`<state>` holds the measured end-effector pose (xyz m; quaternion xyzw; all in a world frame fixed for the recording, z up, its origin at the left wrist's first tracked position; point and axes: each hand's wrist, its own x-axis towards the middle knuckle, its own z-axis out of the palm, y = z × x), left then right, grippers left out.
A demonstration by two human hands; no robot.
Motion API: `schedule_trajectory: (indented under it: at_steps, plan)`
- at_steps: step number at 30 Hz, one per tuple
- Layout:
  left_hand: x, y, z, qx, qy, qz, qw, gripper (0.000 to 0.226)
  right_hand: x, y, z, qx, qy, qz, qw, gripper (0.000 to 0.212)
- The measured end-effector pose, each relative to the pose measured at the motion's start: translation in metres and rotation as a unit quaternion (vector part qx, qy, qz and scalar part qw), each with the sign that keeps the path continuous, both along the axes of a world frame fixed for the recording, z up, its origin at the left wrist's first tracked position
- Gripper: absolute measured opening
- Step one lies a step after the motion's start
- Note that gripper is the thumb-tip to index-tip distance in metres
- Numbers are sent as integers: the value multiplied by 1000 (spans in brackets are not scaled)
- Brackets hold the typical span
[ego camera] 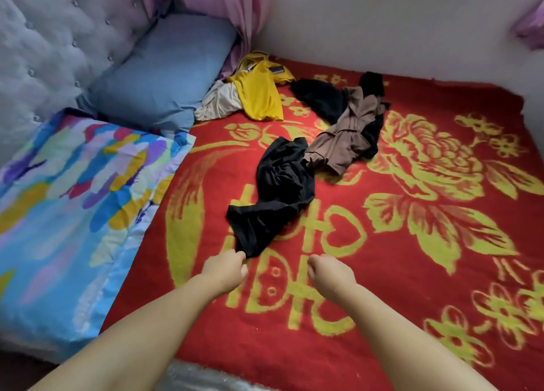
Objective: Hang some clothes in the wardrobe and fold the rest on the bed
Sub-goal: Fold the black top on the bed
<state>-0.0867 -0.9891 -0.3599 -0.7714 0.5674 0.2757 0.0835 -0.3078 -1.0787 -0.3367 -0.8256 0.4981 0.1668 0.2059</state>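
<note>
Black garment (273, 193) crumpled, elongated on red bedspread (412, 272); left hand (226, 270) grip pinches its hem; right hand (329, 272) clenched, holding nothing.

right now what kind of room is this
Most likely a bedroom: a bed with a red floral blanket, a tufted grey headboard and a blue pillow against it, with loose clothes strewn on top.

Large yellow double-happiness character 囍 woven on red blanket (382, 272), partly under black garment (276, 196).
</note>
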Motion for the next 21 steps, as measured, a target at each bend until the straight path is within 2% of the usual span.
schedule_trajectory:
  at_steps: [3,7,13,16,18,19,21]
  plan:
    - [0,-23,-29,13,38,50,998,36,10,-35,-29,21,17,13,1000,34]
    - [-5,-41,-82,23,90,169,981,37,35,-83,-73,11,6,54,998,52]
    - [-1,-63,-146,39,68,262,962,54,85,-140,-119,-88,-19,110,990,62]
    - [3,-77,-164,46,67,290,954,58,101,-150,-142,-81,2,95,992,65]
    - [13,-86,-173,58,74,363,927,58,103,-153,-157,-54,17,48,997,61]
    - [19,-90,-176,64,83,393,913,55,102,-154,-162,-45,25,28,998,52]
    - [30,-95,-181,39,95,409,907,41,97,-152,-170,-34,40,15,999,32]
